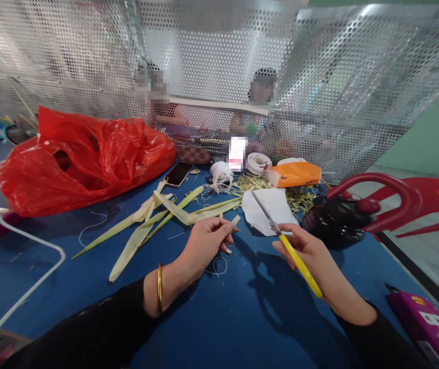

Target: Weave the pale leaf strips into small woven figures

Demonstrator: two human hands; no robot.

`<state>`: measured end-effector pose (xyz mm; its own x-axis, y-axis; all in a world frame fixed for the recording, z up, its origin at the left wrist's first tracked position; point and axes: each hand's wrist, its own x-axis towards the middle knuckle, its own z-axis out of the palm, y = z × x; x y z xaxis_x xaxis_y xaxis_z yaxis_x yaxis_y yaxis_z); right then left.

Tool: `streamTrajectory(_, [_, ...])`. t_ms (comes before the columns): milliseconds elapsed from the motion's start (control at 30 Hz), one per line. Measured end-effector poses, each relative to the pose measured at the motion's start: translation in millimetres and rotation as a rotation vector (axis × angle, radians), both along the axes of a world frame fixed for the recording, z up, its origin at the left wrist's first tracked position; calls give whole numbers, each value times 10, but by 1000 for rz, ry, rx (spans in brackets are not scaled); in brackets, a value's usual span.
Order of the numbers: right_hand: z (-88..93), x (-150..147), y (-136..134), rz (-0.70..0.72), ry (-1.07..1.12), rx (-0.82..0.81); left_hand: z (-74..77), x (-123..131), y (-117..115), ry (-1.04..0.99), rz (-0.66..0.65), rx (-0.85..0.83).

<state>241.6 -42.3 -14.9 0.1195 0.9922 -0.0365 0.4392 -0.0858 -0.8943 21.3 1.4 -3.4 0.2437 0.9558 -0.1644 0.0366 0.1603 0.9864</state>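
My right hand [306, 243] is closed around yellow-handled scissors [296, 261], their metal blades pointing up and away toward the white paper. My left hand [207, 238], with a gold bangle at the wrist, pinches a small pale strip of corn husk [236, 220] whose ends peek out by the fingers. Just beyond that hand, long pale-green corn husks [142, 225] lie spread over the table. A thin loose thread [219, 266] curls beneath the fingers. White thread in a bundle [222, 177] sits farther back. The white paper [267, 207] lies between my hands, partly under the blades.
A red plastic bag [88, 159] fills the left back. A phone [180, 173], a ribbon roll [258, 163] and an orange packet [296, 174] lie at the back. On the right stands a dark jug [334, 220]; a purple box [422, 320] is nearer. Perforated metal screens the far edge.
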Motion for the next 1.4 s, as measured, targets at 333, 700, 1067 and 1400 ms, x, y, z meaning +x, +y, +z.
streamTrajectory(333, [65,194,51,30,-702,-75,30,51,-143,12,-75,-155])
streamTrajectory(700, [-267,267,172,-153,-839,77,175,11,-232,-72,-96,-247])
streamTrajectory(1067, [57,-29,-49,-49,-852,330,284,-143,-193,-114,-33,-259])
streamTrajectory(1400, [184,-939,143,261,196,-44,142,-217,-111,-109,55,-131])
